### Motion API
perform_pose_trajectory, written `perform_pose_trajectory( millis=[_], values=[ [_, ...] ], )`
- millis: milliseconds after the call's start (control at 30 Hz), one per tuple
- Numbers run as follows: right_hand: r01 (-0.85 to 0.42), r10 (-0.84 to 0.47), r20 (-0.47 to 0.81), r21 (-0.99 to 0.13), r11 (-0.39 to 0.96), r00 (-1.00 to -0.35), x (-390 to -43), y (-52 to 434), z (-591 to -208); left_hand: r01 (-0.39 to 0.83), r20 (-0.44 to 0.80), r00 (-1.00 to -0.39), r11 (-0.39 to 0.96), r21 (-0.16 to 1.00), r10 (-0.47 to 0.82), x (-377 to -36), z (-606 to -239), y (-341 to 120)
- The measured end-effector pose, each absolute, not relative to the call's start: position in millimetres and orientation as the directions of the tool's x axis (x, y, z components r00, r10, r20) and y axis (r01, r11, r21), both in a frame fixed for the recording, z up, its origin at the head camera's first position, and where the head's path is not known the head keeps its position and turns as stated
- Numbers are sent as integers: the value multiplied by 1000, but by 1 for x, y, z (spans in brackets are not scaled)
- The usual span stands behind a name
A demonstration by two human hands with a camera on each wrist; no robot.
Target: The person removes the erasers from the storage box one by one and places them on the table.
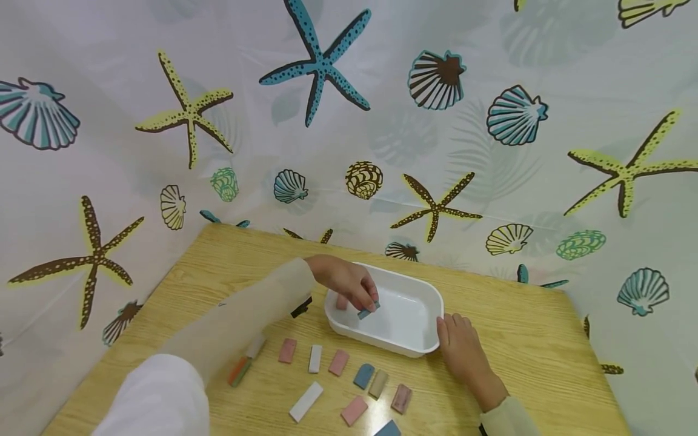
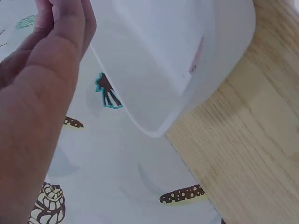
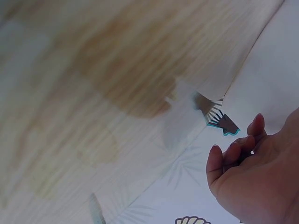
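Observation:
My left hand (image 1: 349, 281) reaches over a white tray (image 1: 431, 297) and pinches a small blue-grey block (image 1: 368, 310), perhaps an eraser, between thumb and fingers. A pink block (image 1: 342, 302) lies inside the tray at its left end. At the tray's right end my right hand (image 1: 462, 346) rests beside the rim, thumb side against it, gripping nothing that I can see. The left wrist view shows my left hand (image 2: 51, 60) above the tray's rim, its fingertips cut off. In the right wrist view my right hand (image 3: 257, 172) has loosely bent fingers.
In front of the tray, several small blocks lie spread out, among them a white one (image 1: 306, 401), a blue one (image 1: 363, 376), a tan one (image 1: 378, 384) and an orange-green one (image 1: 239, 371). A shell-patterned cloth (image 1: 382, 139) hangs behind the wooden table (image 1: 523, 339).

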State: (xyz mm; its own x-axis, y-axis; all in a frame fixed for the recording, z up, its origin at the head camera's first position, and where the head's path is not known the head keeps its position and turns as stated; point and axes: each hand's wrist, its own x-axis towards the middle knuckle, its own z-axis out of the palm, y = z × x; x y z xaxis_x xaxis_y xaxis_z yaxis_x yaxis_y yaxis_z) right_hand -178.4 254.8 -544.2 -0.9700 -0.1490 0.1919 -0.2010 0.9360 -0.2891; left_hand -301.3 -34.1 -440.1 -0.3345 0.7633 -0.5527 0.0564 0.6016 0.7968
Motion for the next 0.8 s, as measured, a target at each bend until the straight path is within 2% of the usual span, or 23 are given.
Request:
perform_pose_trajectory(
  millis=[100,233,467,533,633,800],
  values=[
    [-208,-155,196,-289,934,-968,-178,255,-544,58,-520,-320,565,823,792,-294,-434,-40],
    [-224,-166,211,-290,930,-963,-179,255,-543,127,-466,-321,525,842,825,-284,-427,-54],
    [-224,-172,193,-294,929,-966,-177,256,-542,74,-399,-339,447,891,852,-264,-432,-86],
    [-230,-177,196,-295,927,-965,-177,257,-542,101,-403,-371,468,878,836,-257,-432,-98],
    [-230,-177,194,-296,927,-965,-179,257,-543,134,-432,-450,537,833,782,-247,-434,-115],
    [-223,-175,176,-302,927,-969,-181,258,-546,40,-489,-578,621,783,654,-225,-441,-140]
  ],
)
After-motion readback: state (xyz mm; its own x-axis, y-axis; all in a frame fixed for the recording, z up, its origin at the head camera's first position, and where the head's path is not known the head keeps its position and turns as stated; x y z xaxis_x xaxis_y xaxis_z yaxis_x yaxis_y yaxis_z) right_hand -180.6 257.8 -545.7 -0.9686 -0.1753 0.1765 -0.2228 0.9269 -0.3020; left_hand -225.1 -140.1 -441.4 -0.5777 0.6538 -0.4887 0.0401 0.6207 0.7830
